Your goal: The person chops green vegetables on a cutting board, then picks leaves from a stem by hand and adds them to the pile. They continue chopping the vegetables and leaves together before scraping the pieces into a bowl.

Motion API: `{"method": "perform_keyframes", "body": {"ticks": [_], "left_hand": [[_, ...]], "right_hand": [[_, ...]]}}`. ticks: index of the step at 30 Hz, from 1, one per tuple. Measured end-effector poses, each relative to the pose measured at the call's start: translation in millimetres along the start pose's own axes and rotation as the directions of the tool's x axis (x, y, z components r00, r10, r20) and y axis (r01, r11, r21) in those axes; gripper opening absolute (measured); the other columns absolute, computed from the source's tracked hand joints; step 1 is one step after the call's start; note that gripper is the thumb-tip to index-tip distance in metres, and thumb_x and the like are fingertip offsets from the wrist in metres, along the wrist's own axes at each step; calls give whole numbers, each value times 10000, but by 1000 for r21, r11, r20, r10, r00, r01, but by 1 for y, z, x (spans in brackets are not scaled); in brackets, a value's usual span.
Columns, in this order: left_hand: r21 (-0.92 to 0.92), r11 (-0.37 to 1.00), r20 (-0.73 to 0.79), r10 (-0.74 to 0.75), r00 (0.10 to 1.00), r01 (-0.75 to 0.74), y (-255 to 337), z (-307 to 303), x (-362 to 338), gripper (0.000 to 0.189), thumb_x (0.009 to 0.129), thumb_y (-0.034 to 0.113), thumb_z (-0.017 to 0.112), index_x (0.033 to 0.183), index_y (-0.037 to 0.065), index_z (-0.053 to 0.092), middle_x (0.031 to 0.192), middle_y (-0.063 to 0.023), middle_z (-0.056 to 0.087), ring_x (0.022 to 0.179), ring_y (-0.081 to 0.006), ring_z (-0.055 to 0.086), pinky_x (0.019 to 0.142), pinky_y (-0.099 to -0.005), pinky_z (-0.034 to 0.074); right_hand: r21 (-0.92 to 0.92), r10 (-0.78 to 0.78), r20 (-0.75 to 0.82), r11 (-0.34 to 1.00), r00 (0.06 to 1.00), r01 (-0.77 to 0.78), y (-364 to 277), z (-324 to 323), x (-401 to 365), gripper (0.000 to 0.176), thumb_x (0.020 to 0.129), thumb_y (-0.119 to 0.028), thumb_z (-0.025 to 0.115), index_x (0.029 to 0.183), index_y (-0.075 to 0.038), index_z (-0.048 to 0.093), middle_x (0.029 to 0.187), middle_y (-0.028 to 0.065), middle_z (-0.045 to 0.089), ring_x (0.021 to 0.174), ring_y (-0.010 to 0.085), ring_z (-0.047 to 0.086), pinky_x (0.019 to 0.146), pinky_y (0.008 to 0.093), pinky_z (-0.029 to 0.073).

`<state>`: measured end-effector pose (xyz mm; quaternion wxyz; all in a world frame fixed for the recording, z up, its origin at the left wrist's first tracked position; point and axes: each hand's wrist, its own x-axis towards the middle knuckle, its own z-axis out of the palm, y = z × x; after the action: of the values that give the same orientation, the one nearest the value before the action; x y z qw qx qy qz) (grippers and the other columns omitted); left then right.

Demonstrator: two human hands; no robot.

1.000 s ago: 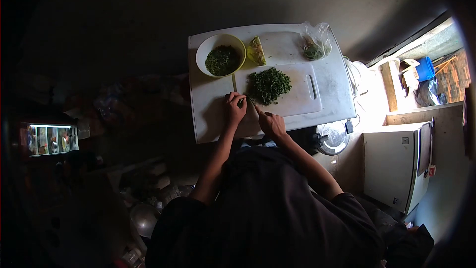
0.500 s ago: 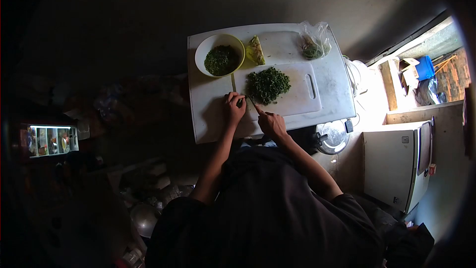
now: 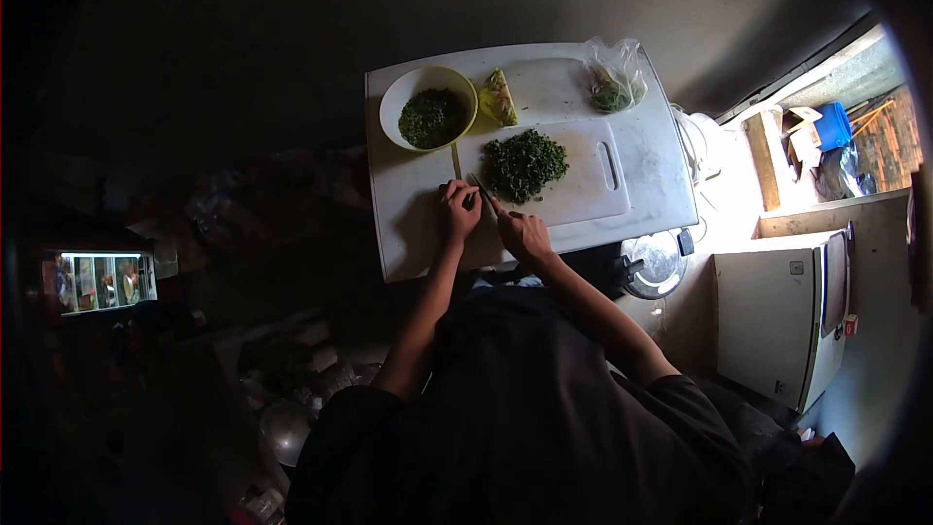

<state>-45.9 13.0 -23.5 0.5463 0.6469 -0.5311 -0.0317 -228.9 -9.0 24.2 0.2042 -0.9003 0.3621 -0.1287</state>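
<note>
My right hand (image 3: 525, 236) is closed around the handle of a knife (image 3: 485, 192), whose blade points up and to the left over the near left part of a white cutting board (image 3: 590, 196). My left hand (image 3: 460, 207) sits at the board's left side, its fingers curled close to the blade. Whatever lies under those fingers is too small and dark to make out. Just beyond the knife is a heap of finely chopped greens (image 3: 526, 165) on the board. A yellow-green bowl (image 3: 391, 109) with a white inside holds more chopped greens, up and to the left.
Behind the board lie a small yellowish packet (image 3: 499, 99) and a clear plastic bag (image 3: 618, 86) with greens inside. All stand on a white table (image 3: 671, 180). A round metal-lidded pot (image 3: 653, 267) is beside the table's near right corner, and a white fridge (image 3: 763, 321) stands further right.
My right hand has shifted slightly left and up, and the knife blade now reaches farther beyond my left fingertips. My left hand stays almost in place.
</note>
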Motion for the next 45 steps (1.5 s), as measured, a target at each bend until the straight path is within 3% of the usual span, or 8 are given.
{"method": "perform_keyframes", "body": {"ticks": [4, 10, 19, 25, 32, 35, 40, 45], "left_hand": [[90, 995, 19, 27, 999, -29, 5, -5, 3, 107, 772, 38, 728, 855, 32, 661, 894, -125, 590, 832, -326, 618, 717, -403, 503], [53, 999, 8, -5, 1000, 4, 14, -9, 6, 103, 772, 42, 732, 846, 36, 660, 884, -123, 586, 822, -327, 614, 700, -412, 501], [48, 999, 9, 8, 1000, -9, 11, -8, 4, 72, 788, 33, 707, 844, 38, 662, 901, -121, 598, 832, -336, 629, 716, -414, 520], [86, 996, 6, 9, 1000, -9, 14, -9, 4, 94, 790, 23, 696, 873, 36, 653, 912, -121, 606, 846, -328, 638, 740, -411, 528], [76, 997, 2, 2, 1000, -2, 12, -8, 4, 105, 778, 19, 701, 871, 39, 656, 910, -124, 605, 848, -335, 638, 738, -408, 527], [88, 996, 13, -26, 1000, 25, 15, -10, 5, 107, 776, 23, 704, 871, 40, 657, 908, -125, 603, 846, -339, 635, 731, -411, 524], [32, 999, 7, 4, 1000, -4, 10, -8, 4, 97, 786, 40, 704, 868, 36, 653, 921, -132, 598, 836, -343, 632, 723, -423, 521], [57, 998, 12, -12, 1000, 11, 13, -9, 3, 99, 788, 35, 708, 869, 35, 652, 933, -133, 594, 868, -337, 626, 759, -417, 516]], "right_hand": [[25, -6, 22, 1000, 1000, 5, -4, -7, -4, 587, 900, -155, 534, 1479, -197, 446, 823, 155, 673, 680, 380, 661, 576, 503, 512], [-5, 41, 72, 999, 997, -41, -4, -19, -20, 553, 899, -156, 539, 1449, -185, 485, 835, 168, 676, 674, 382, 658, 581, 500, 515], [29, 117, 2, 993, 993, -117, -13, -29, -11, 539, 892, -139, 534, 1430, -175, 517, 799, 159, 687, 649, 374, 662, 566, 495, 511], [14, 89, 88, 996, 992, -91, -20, -30, -11, 558, 882, -120, 524, 1437, -180, 515, 773, 173, 689, 641, 376, 663, 565, 505, 511], [35, 70, 77, 997, 995, -73, -20, -25, -17, 530, 885, -134, 528, 1414, -160, 537, 771, 178, 690, 643, 383, 660, 558, 503, 510], [13, 90, 133, 996, 987, -93, -21, -24, -16, 577, 882, -126, 515, 1457, -168, 484, 792, 183, 688, 657, 393, 662, 581, 521, 509], [32, -34, 14, 999, 999, 33, -7, -4, -10, 617, 893, -126, 515, 1500, -158, 412, 841, 179, 679, 672, 391, 657, 594, 522, 511], [35, 6, 51, 999, 999, -8, -11, -10, -5, 581, 901, -134, 523, 1476, -158, 441, 840, 180, 676, 678, 388, 658, 595, 514, 514]]}}
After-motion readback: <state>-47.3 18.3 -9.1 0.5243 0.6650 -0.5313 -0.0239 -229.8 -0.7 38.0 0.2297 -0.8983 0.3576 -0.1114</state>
